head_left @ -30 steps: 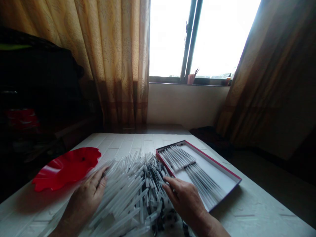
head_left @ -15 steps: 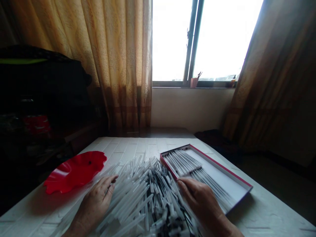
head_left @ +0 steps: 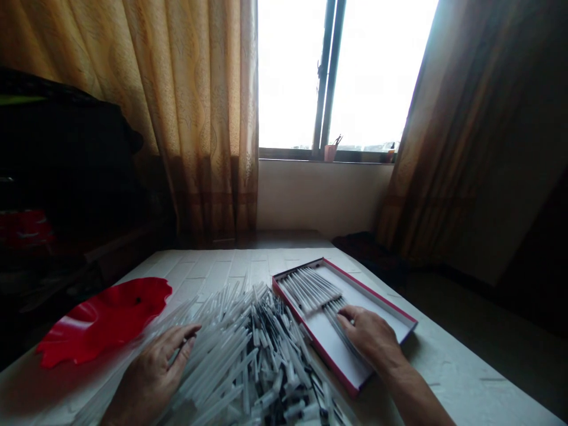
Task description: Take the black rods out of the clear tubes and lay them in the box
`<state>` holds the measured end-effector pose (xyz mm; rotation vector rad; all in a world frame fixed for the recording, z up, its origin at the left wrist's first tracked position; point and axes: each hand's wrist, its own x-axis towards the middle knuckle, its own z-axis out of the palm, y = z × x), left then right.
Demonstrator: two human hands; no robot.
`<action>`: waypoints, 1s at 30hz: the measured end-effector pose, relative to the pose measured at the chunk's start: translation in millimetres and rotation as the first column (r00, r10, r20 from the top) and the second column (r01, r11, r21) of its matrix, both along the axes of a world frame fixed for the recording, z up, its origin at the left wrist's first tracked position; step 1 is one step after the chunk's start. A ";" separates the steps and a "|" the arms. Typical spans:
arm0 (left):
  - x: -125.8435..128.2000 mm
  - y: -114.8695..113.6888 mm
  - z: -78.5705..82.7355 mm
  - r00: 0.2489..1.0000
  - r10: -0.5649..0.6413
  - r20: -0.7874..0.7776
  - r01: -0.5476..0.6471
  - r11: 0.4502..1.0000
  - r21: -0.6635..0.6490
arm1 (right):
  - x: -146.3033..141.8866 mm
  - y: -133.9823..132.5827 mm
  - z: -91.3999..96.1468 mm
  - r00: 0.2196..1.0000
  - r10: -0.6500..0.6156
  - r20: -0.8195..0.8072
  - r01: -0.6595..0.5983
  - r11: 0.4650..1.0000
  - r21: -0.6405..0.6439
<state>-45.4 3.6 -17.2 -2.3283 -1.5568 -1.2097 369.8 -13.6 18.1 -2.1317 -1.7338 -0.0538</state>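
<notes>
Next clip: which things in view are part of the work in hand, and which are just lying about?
In use:
left hand, flat on the loose pen pile
right hand, on the pen rows inside the red-rimmed box

Lying about:
red wavy plate
cup on the windowsill
dark bag
curtains

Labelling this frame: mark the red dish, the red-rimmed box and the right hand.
red dish (head_left: 105, 320): head view, on its inner surface.
red-rimmed box (head_left: 370, 294): head view, on its bare white floor.
right hand (head_left: 369, 335): head view, on the back of the hand.
</notes>
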 end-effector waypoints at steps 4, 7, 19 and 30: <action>1.6 -0.7 -1.9 1.000 -0.022 0.013 0.022 1.000 0.012 | -12.3 -6.7 4.3 0.999 0.020 0.047 -0.016 0.997 -0.077; 4.1 -4.4 0.9 0.999 -0.037 0.018 0.037 0.999 0.022 | -16.3 -8.8 6.9 0.996 0.017 0.086 -0.007 0.992 -0.123; 16.8 -15.6 26.7 0.996 -0.088 -0.004 0.088 0.996 -0.006 | -31.7 -11.3 11.8 0.978 0.006 0.210 0.054 0.959 -0.279; 18.0 -19.0 28.4 0.991 -0.133 -0.009 0.133 0.988 0.081 | -32.6 -11.5 12.9 0.987 0.013 0.161 0.031 0.963 -0.269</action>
